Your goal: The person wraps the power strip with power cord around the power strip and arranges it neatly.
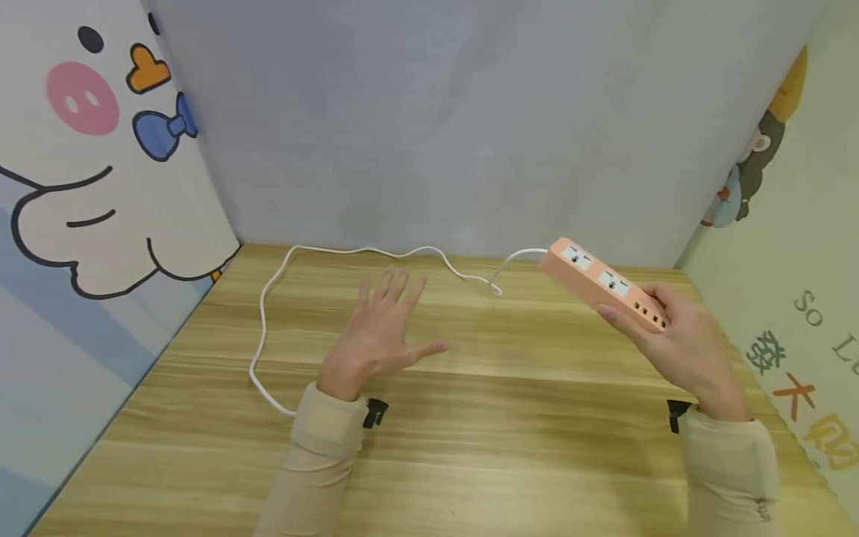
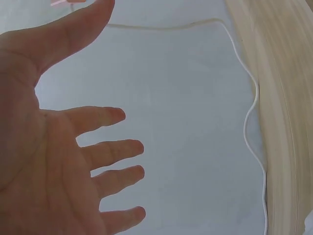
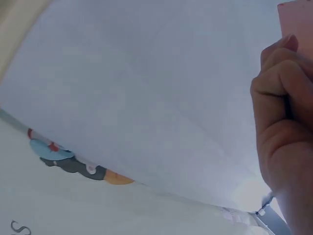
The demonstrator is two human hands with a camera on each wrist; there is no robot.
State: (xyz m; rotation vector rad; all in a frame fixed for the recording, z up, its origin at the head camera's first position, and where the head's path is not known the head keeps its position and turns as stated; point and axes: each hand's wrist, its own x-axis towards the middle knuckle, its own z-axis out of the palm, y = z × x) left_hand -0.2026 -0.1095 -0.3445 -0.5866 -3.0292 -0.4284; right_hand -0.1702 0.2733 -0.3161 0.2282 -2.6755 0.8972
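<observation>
Booth-like workspace — wood-grain table [image 1: 510, 447], cartoon-printed side panels [image 1: 74, 179].

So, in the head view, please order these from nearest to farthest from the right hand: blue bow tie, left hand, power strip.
1. Power strip, gripped by the right hand.
2. Left hand, just left of centre.
3. Blue bow tie, printed at far upper left.

On the right wall [image 1: 792, 261], "So" [image 1: 808, 308] and a cut-off "L" [image 1: 844, 346] are printed — below, green "發" [image 1: 765, 352] and red "大" [image 1: 795, 394]; the yellow character [image 1: 833, 441] and sleeve lettering [image 1: 763, 510] cannot be made out.
</observation>
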